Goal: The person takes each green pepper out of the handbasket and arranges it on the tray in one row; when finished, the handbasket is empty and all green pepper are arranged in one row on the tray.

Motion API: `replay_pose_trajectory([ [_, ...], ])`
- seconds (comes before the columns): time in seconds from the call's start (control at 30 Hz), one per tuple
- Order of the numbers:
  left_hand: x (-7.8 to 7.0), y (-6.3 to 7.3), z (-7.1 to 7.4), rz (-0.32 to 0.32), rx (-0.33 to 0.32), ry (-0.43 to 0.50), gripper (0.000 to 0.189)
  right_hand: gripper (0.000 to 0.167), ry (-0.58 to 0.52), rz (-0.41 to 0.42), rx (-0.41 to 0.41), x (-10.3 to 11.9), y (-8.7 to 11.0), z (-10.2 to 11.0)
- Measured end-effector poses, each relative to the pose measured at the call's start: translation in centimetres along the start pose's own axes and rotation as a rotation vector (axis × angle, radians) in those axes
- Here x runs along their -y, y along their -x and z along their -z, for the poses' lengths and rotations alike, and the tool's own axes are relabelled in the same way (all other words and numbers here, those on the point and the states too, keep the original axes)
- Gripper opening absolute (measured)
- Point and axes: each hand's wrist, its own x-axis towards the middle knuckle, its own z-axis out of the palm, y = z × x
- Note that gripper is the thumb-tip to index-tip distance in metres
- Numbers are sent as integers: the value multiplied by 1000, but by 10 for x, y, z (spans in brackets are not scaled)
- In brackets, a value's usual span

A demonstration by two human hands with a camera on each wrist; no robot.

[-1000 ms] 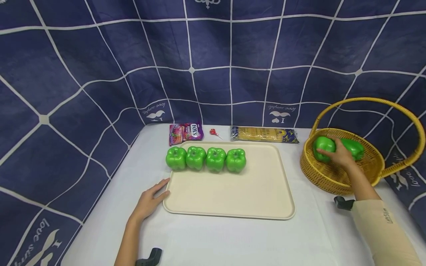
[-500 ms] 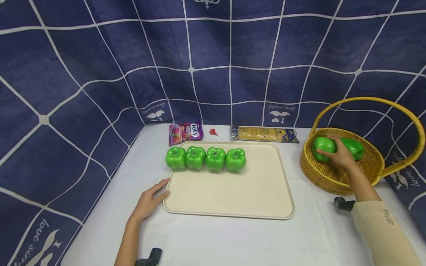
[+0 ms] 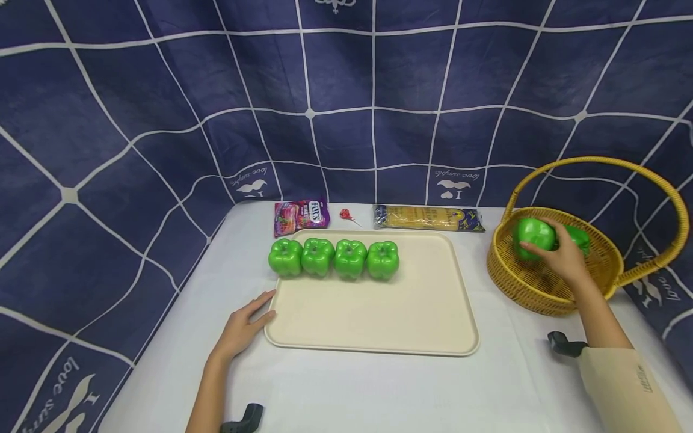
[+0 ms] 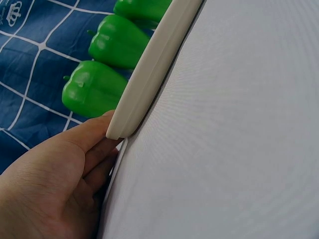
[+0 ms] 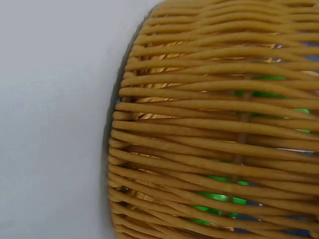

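In the head view my right hand (image 3: 564,255) grips a green bell pepper (image 3: 535,236) inside the yellow wicker basket (image 3: 503,273). Another green pepper (image 3: 578,239) lies behind that hand, partly covered by it. The basket's woven wall (image 5: 214,124) fills much of the right wrist view and hides the hand; green shows through its gaps. My left hand (image 3: 242,329) touches the left edge of the cream tray (image 3: 373,319) with extended fingers. Seen from the left wrist, its fingertips meet the tray's rim (image 4: 149,74). Several green bell peppers (image 3: 351,260) stand in a row along the tray's far side.
Behind the tray lie a purple candy bag (image 3: 301,217), a small red item with a thin pale stick (image 3: 349,215) and a long pack of pasta (image 3: 428,218). The basket's tall handle (image 3: 612,161) arches over its opening. A blue checked cloth (image 3: 346,108) hangs behind the white table.
The pepper in my right hand has shifted slightly right and up within the basket, and the right forearm has moved with it. My left hand and the row of peppers stay put.
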Motion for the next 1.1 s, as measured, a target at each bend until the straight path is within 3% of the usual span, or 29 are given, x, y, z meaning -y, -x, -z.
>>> replay_pose_trajectory([
  [0.17, -1, 0, 1, 1, 3, 11, 53, 77, -67, 30, -51, 12, 11, 3],
  [0.37, -3, 1, 1, -1, 3, 13, 52, 71, -111, 85, -57, 35, 24, 1],
  [0.73, -1, 0, 0, 1, -1, 8, 54, 72, -243, 224, -7, 86, 38, -29],
  [0.93, -1, 0, 1, 2, -5, 8, 55, 71, -293, 206, 128, 103, 38, -54],
  [1.1, -1, 0, 1, 2, 0, 20, 55, 65, -491, 129, 327, 107, 36, -72],
])
